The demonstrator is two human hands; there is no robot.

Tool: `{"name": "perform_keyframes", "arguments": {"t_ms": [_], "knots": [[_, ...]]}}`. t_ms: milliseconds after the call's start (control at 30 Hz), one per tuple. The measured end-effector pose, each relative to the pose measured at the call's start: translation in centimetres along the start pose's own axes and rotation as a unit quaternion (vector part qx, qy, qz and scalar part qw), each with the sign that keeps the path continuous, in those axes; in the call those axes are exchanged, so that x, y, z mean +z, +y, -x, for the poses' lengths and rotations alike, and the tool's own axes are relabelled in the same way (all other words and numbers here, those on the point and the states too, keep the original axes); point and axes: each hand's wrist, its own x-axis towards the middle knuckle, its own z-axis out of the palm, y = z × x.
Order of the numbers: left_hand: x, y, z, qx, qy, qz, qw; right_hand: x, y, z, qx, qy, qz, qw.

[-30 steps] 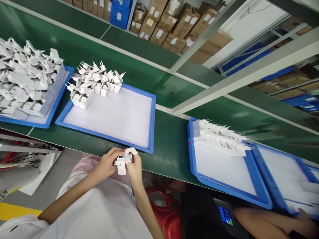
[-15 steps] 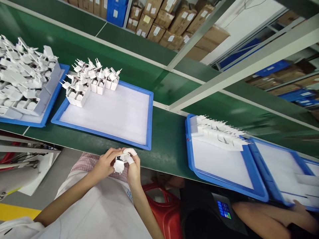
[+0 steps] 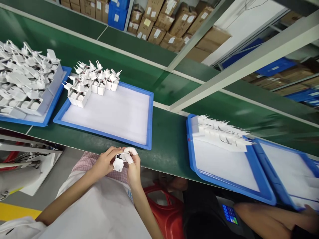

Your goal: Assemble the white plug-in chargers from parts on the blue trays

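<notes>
Close to my body, just off the bench's front edge, both hands hold a white plug adapter point(image 3: 118, 165). Its square plug face hangs toward me, apart from the white casing, and dark parts show between them. My left hand point(image 3: 106, 162) is closed on the casing's left side. My right hand point(image 3: 134, 170), with white covers on thumb and finger, grips the right side. Fingers hide part of the casing. Beyond them lies a blue tray point(image 3: 151, 119) with a white liner; similar white adapters point(image 3: 79, 96) stand at its back left, their plug faces loose on top.
At far left another blue tray point(image 3: 56, 101) is heaped with white adapters point(image 3: 27, 79). Right of centre, a tray point(image 3: 193, 156) carries rows of white pieces with upright pins point(image 3: 221, 134). A co-worker's arm point(image 3: 264, 212) reaches in at lower right. A metal post point(image 3: 236, 63) slants overhead.
My hands stay around the adapter, with only a slight shift of its plug face to the left. The view has moved slightly. The co-worker's hand at right has moved a little.
</notes>
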Motion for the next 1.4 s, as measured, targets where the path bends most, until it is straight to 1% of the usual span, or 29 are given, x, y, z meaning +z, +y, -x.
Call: {"name": "perform_keyframes", "arguments": {"t_ms": [133, 233, 333, 367, 400, 433, 467, 533, 567, 600, 633, 667, 733, 800, 833, 867, 900, 967, 1000, 1067, 1100, 1133, 1167, 1200, 1233, 1300, 1333, 1367, 1400], "knots": [[-0.2, 0.2, 0.0, 0.009, -0.008, 0.001, 1.0, 0.4, -0.3, 0.1, -0.028, 0.014, 0.056, 0.998], [-0.3, 0.2, 0.0, 0.013, -0.005, 0.014, 1.0, 0.3, -0.4, 0.2, -0.039, 0.003, 0.068, 0.997], [-0.6, 0.3, -0.8, -0.034, -0.022, 0.034, 0.999, -0.7, -0.6, 0.1, -0.031, -0.018, 0.075, 0.997], [-0.8, 0.4, -1.2, -0.061, -0.033, 0.038, 0.997, -1.2, -0.6, 0.2, -0.041, -0.019, 0.095, 0.994], [-1.0, 0.4, -1.8, -0.084, -0.044, 0.04, 0.995, -1.6, -0.6, 0.3, -0.071, -0.012, 0.131, 0.989], [-1.3, 0.5, -2.3, -0.102, -0.055, 0.038, 0.992, -2.0, -0.6, 0.4, -0.122, 0.001, 0.184, 0.975], [-1.5, 0.6, -2.8, -0.114, -0.063, 0.035, 0.991, -2.2, -0.5, 0.6, -0.188, 0.016, 0.246, 0.951], [-1.8, 0.8, -3.4, -0.121, -0.079, 0.022, 0.989, -2.3, -0.3, 1.0, -0.323, 0.039, 0.364, 0.873], [-1.9, 0.8, -3.6, -0.12, -0.086, 0.013, 0.989, -2.2, -0.2, 1.1, -0.372, 0.043, 0.406, 0.833], [-2.0, 0.8, -3.7, -0.117, -0.091, 0.007, 0.989, -2.0, -0.1, 1.1, -0.403, 0.043, 0.433, 0.805], [-2.1, 0.8, -3.8, -0.113, -0.095, 0.003, 0.989, -1.8, -0.2, 1.0, -0.419, 0.042, 0.446, 0.79], [-2.2, 0.8, -3.8, -0.108, -0.101, 0.005, 0.989, -1.6, -0.3, 0.8, -0.426, 0.041, 0.447, 0.786], [-2.4, 0.7, -3.8, -0.103, -0.111, 0.02, 0.988, -1.6, -0.8, 0.1, -0.426, 0.019, 0.43, 0.796], [-2.7, 0.6, -3.9, -0.108, -0.124, 0.041, 0.986, -1.9, -1.6, -0.7, -0.414, -0.029, 0.408, 0.813], [-2.9, 0.5, -4.0, -0.111, -0.13, 0.052, 0.984, -2.1, -2.0, -1.1, -0.397, -0.05, 0.394, 0.828], [-3.0, 0.3, -4.0, -0.113, -0.134, 0.06, 0.983, -2.4, -2.4, -1.5, -0.369, -0.06, 0.371, 0.85], [-3.1, 0.2, -4.1, -0.114, -0.138, 0.067, 0.982, -2.6, -2.8, -1.8, -0.334, -0.055, 0.334, 0.88], [-3.2, -0.2, -4.0, -0.115, -0.142, 0.072, 0.98, -2.9, -3.4, -2.3, -0.262, -0.019, 0.214, 0.941], [-3.2, -0.3, -4.0, -0.117, -0.142, 0.07, 0.98, -3.1, -3.6, -2.3, -0.232, -0.005, 0.149, 0.961], [-3.1, -0.5, -3.8, -0.123, -0.139, 0.064, 0.981, -3.3, -3.9, -2.1, -0.198, 0.005, 0.06, 0.978], [-3.1, -0.6, -3.8, -0.123, -0.138, 0.062, 0.981, -3.4, -4.0, -1.8, -0.193, 0.005, 0.051, 0.98], [-3.0, -0.6, -3.7, -0.123, -0.137, 0.059, 0.981, -3.4, -3.9, -1.4, -0.19, 0.002, 0.073, 0.979], [-3.0, -0.5, -3.7, -0.122, -0.137, 0.057, 0.981, -3.3, -3.7, -0.8, -0.19, 0.002, 0.123, 0.974], [-3.0, -0.5, -3.7, -0.121, -0.137, 0.056, 0.982, -3.1, -3.4, -0.2, -0.198, 0.003, 0.189, 0.962], [-3.0, -0.4, -3.7, -0.121, -0.137, 0.055, 0.982, -2.8, -3.1, 0.5, -0.218, 0.004, 0.262, 0.94], [-3.1, -0.2, -3.8, -0.121, -0.136, 0.057, 0.982, -1.9, -2.2, 1.7, -0.279, 0.015, 0.392, 0.876], [-3.2, -0.2, -3.8, -0.122, -0.135, 0.058, 0.982, -1.3, -1.7, 2.0, -0.308, 0.033, 0.436, 0.845], [-3.2, -0.1, -3.8, -0.123, -0.136, 0.058, 0.981, -0.7, -1.4, 2.2, -0.331, 0.057, 0.464, 0.82], [-3.3, -0.1, -3.9, -0.124, -0.137, 0.058, 0.981, -0.3, -1.2, 2.2, -0.34, 0.078, 0.484, 0.803]]}}
